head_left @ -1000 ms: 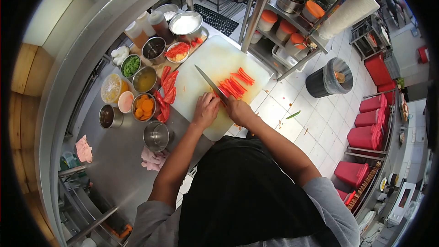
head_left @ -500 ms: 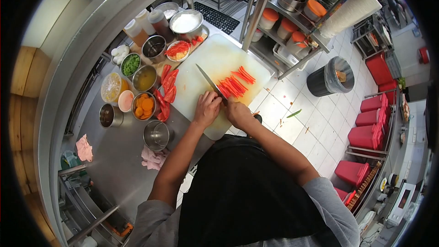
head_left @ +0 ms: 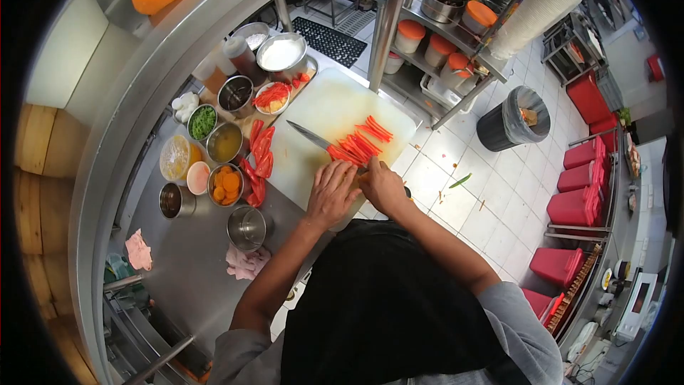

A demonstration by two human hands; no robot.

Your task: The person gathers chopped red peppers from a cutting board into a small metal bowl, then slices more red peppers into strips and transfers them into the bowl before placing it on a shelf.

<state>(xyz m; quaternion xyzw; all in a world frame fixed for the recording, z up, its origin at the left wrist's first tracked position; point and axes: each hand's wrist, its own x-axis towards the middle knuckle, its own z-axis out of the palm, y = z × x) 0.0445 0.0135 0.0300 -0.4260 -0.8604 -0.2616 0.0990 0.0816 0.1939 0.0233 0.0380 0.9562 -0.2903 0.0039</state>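
Observation:
A knife [head_left: 308,134] lies low over the white cutting board [head_left: 299,164], its blade pointing to the upper left. My right hand [head_left: 385,185] is closed at the handle end, which the fingers hide. Red pepper strips [head_left: 358,145] lie beside and partly over the blade, with a smaller bunch [head_left: 375,128] above them. My left hand [head_left: 332,194] rests with fingers stretched out at the near edge of the strips, close to my right hand. Larger red pepper pieces [head_left: 262,153] lie along the board's left edge.
Left of the board stand a bowl of carrot slices [head_left: 226,187], chopped greens [head_left: 203,121], an metal container [head_left: 246,228] and a pot of white contents [head_left: 282,53]. Pink cloths [head_left: 248,262] lie on the steel counter. A bin [head_left: 514,117] stands on the tiled floor.
The knife has swung to a flatter angle, its tip shifting left and down. My left hand has moved off the blade and flattened out near the strips. The view has shifted slightly.

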